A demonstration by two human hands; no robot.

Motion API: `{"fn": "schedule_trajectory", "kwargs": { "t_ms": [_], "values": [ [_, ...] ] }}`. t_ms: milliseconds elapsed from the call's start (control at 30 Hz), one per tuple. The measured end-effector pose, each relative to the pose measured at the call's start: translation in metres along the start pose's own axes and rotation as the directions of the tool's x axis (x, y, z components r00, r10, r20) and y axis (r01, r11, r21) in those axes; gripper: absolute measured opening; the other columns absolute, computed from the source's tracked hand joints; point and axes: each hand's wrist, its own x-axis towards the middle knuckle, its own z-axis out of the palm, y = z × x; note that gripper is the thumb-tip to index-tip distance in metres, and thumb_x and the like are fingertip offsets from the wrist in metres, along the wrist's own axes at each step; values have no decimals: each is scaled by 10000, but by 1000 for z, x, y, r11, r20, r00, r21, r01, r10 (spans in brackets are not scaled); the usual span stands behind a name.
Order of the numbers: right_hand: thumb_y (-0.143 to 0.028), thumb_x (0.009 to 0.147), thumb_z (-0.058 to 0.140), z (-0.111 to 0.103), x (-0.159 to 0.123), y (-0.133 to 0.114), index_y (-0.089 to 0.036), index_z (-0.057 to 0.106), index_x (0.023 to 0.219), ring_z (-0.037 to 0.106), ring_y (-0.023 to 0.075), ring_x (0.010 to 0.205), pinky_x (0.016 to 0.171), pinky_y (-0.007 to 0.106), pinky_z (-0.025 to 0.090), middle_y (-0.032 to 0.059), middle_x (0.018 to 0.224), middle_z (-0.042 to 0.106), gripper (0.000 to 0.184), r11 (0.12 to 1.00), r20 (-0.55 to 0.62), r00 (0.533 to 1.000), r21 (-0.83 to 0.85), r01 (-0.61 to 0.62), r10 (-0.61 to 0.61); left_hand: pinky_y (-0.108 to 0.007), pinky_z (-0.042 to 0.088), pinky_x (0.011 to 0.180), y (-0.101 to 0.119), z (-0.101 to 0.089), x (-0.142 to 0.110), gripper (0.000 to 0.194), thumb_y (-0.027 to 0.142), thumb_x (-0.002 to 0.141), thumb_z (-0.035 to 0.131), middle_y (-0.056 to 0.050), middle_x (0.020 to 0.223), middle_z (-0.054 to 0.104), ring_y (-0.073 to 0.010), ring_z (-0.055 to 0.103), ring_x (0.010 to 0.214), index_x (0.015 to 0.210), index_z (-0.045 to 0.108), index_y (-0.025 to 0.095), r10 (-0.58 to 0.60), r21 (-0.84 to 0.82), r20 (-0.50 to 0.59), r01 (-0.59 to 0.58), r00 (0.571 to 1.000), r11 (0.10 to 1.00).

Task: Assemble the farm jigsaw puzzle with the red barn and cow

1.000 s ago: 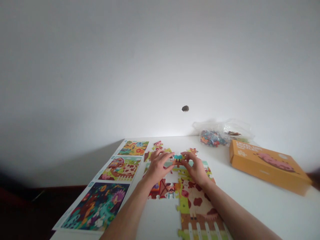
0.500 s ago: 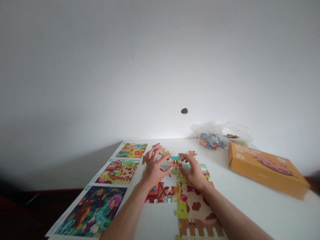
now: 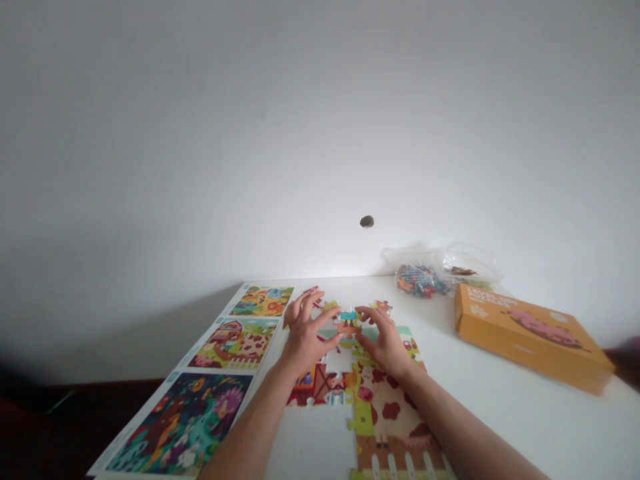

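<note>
A jigsaw puzzle piece [image 3: 349, 323] with a blue top and brown lower part is between my two hands. My left hand [image 3: 305, 337] pinches its left side with thumb and forefinger, the other fingers spread. On the right side, the thumb and forefinger of my right hand [image 3: 387, 345] grip the piece. Below lies the partly joined farm puzzle [image 3: 393, 413], showing a spotted cow and a white fence. A joined section with a red barn and a figure [image 3: 336, 385] lies to its left. My right wrist covers part of the puzzle.
Loose puzzle pieces [image 3: 384, 307] lie beyond my hands. Along the left edge is a sheet of printed pictures [image 3: 257, 378]. Clear bags of pieces [image 3: 423, 280] rest at the back right, near an orange puzzle box [image 3: 530, 337]. A white wall [image 3: 300, 167] with a hole stands behind the table.
The view has shifted very slightly. Both hands keep nearly the same position with the puzzle piece between them.
</note>
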Motion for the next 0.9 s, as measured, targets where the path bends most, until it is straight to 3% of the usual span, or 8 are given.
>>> {"fn": "schedule_trajectory", "kwargs": {
  "t_ms": [900],
  "values": [
    [-218, 801, 698, -1, 1, -4, -270, 586, 1176, 545, 262, 1064, 944, 433, 441, 61, 1099, 606, 396, 999, -12, 1000, -39, 2, -2, -571, 305, 1110, 2, -4, 0, 430, 293, 690, 783, -51, 1451, 445, -365, 372, 1328, 1111, 726, 365, 5, 3, 5, -5, 1000, 1000]
  ]
}}
